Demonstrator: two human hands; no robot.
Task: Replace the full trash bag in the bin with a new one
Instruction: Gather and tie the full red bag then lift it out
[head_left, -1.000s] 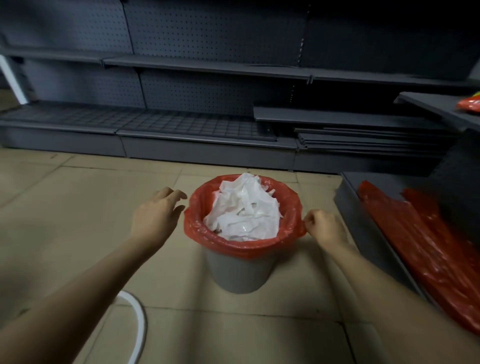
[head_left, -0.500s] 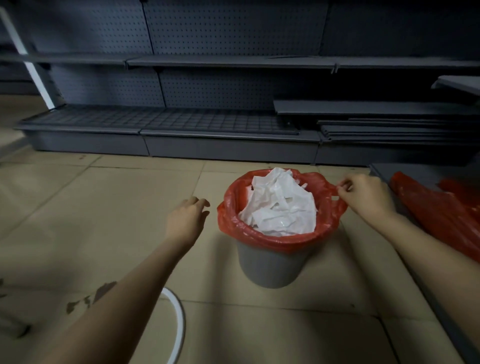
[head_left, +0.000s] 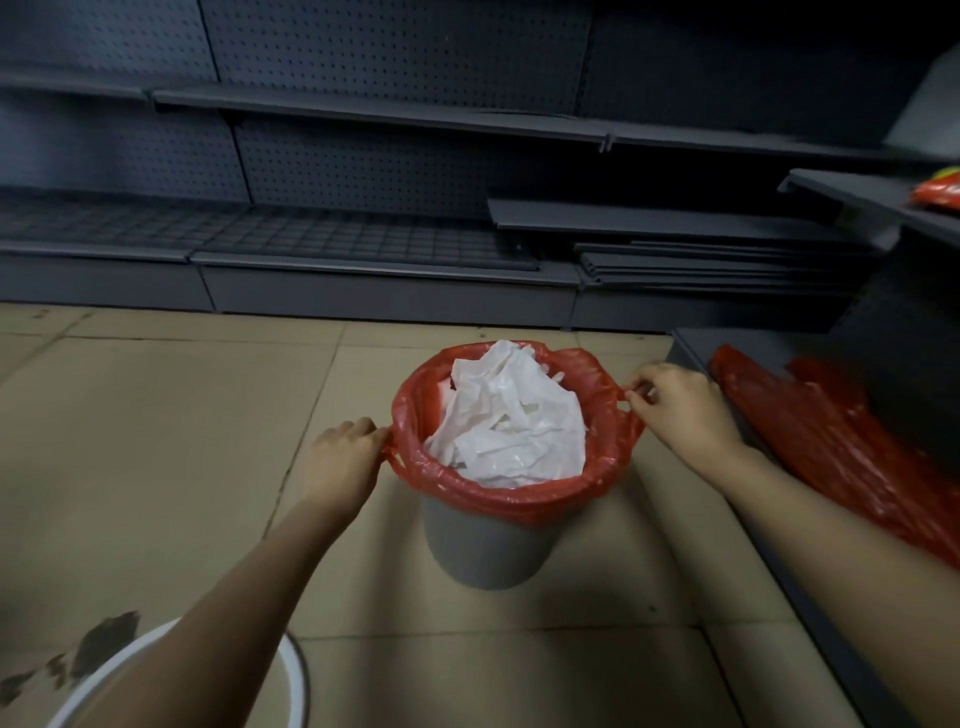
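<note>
— Where is the full red bag (head_left: 511, 496)?
— In the gray bin (head_left: 485, 545) on the floor.
— And the hands?
— The left hand (head_left: 343, 460) and right hand (head_left: 678, 408) each pinch a bag edge. Best to lift both sides together, slowly, so no paper (head_left: 506, 421) spills.

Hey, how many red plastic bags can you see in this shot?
3, possibly more. One red bag lines the grey bin, pinched by both hands. A red pile lies on the low shelf at right; it may hold several. Another red item sits on the upper right shelf, blurred.
</note>
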